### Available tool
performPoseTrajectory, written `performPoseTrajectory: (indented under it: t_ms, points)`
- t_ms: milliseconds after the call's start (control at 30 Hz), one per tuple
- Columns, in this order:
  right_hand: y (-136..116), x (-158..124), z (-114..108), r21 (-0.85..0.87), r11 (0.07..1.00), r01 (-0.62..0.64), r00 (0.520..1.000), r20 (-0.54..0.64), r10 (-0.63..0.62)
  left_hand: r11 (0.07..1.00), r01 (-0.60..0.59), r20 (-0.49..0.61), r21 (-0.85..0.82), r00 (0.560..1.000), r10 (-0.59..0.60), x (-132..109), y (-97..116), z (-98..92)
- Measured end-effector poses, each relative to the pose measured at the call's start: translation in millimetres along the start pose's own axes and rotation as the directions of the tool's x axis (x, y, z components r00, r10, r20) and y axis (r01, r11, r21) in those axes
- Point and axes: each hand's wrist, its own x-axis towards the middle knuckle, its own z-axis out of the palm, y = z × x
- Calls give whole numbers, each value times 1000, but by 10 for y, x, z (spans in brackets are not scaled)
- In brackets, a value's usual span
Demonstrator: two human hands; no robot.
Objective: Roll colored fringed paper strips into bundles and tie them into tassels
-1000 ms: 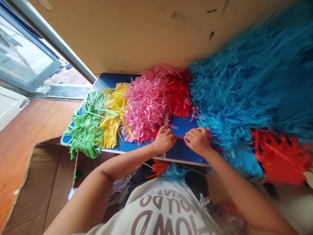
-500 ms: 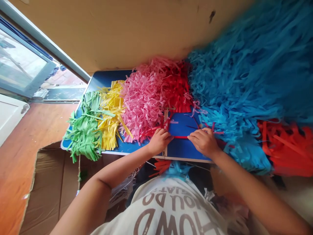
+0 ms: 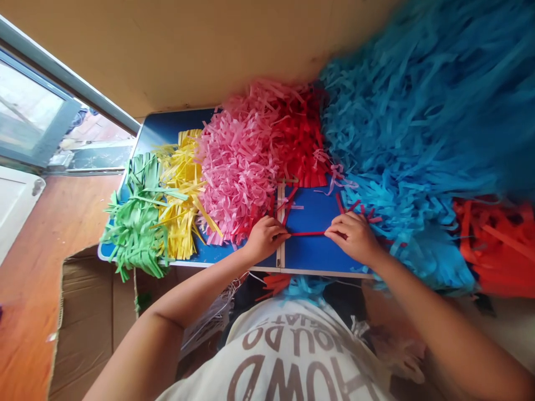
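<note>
A narrow red paper strip (image 3: 308, 234) is stretched level between my two hands, just above the blue table (image 3: 317, 257). My left hand (image 3: 266, 238) pinches its left end, close to the pink shredded paper (image 3: 238, 167). At the other end my right hand (image 3: 352, 235) has its fingers closed on the strip, beside the light blue shredded paper (image 3: 397, 206). Red fringe ends stick out behind both hands. Behind the strip lies a bunch of red fringed paper (image 3: 298, 133).
Yellow (image 3: 184, 189) and green fringed paper (image 3: 140, 211) lie on the table's left part. Orange-red paper (image 3: 497, 245) sits at the far right. A cardboard box (image 3: 86, 317) stands on the floor below left. A wall (image 3: 234, 50) rises behind the table.
My hands have drawn slightly farther apart, and more of the red strip shows between them. The view has shifted a little to the right.
</note>
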Motion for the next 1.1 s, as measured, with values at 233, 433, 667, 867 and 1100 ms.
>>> performPoseTrajectory:
  t_ms: [233, 433, 667, 867, 1100]
  points:
    - [-34, 42, 7, -28, 998, -50, 998, 36, 51, 990, 75, 96, 123, 992, -87, 95, 110, 1]
    - [-80, 169, -14, -113, 986, -123, 978, 158, 140, 955, 40, 251, 295, 961, -118, 170, 229, -102]
    - [-141, 277, -92, -204, 961, -189, 937, 254, 238, 873, -243, 339, 423, 936, 96, 149, 267, -105]
    - [-487, 233, -30, -369, 890, 269, 955, 225, -195, 838, -343, 269, 424, 931, 245, 174, 367, -98]
    - [-456, 313, 151, -366, 868, 336, 932, 265, -249, 842, -277, 169, 464, 960, 223, 193, 421, 150]
